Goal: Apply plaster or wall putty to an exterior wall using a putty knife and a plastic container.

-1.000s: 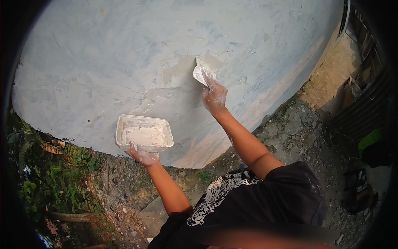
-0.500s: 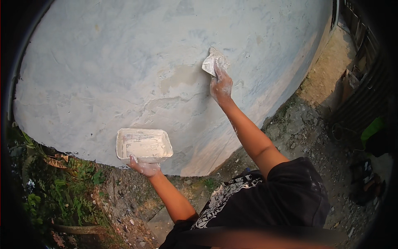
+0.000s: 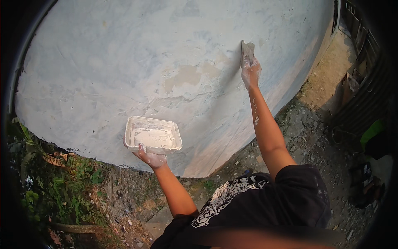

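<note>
My left hand point(image 3: 152, 158) is closed on the near side of a rectangular off-white tub point(image 3: 179, 139), holding it from below with the thumb at the rim. Whitish wall putty point(image 3: 151, 137) is smeared over the tub's inside. Up and to the right, my right hand point(image 3: 251, 74) grips a flat putty scraper point(image 3: 248, 50), its blade edge set against the pale grey-blue wall point(image 3: 103, 66). White smears cover both hands and streak the right forearm. A beige patch point(image 3: 184, 78) marks the wall left of the scraper, above a ragged ridge of coating.
Green plants point(image 3: 66, 193) grow at the wall's foot on the left. Rubble-strewn ground point(image 3: 300, 128) runs below and to the right. A dark corrugated sheet point(image 3: 360, 99) stands at the far right, near a large green leaf point(image 3: 372, 132).
My right hand has swept the scraper right and slightly up along the wall, turning its blade edge-on. The tub in my left hand has shifted a little right and up.
</note>
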A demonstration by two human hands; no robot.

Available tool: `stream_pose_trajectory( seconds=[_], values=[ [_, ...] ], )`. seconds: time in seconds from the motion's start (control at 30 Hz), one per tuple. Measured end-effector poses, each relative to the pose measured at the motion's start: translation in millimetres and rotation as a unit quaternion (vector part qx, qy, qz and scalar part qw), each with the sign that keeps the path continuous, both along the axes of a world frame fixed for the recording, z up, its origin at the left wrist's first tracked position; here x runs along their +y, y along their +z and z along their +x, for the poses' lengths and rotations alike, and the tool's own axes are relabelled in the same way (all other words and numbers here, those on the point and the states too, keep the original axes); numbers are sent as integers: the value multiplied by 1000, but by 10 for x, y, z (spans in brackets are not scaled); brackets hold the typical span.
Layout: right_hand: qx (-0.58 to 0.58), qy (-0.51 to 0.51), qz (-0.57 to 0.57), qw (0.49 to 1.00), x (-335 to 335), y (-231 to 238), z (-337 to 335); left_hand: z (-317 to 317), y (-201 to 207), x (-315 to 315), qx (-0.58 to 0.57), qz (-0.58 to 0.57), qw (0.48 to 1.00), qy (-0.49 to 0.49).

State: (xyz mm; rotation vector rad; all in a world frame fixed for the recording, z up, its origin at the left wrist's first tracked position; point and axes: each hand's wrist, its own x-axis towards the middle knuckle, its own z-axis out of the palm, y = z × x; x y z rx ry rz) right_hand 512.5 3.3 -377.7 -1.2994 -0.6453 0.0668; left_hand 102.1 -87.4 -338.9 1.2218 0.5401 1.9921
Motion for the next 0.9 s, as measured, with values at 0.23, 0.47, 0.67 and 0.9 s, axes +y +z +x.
stream_pose_trajectory(
  seconds=[0.23,0.47,0.67,0.9],
  values=[
    [-296,-4,-10,955,-241,-38,-1645,-219,-69,-144,-23,-63,997,40],
    [-318,134,38,938,-525,229,-1727,-359,223,-304,-96,-100,988,73],
    [-187,-3,37,982,-179,668,-1173,-517,12,-453,-97,-88,986,100],
    [-395,132,35,908,-502,223,-2364,-597,-22,-580,-113,-126,981,100]
  ],
)
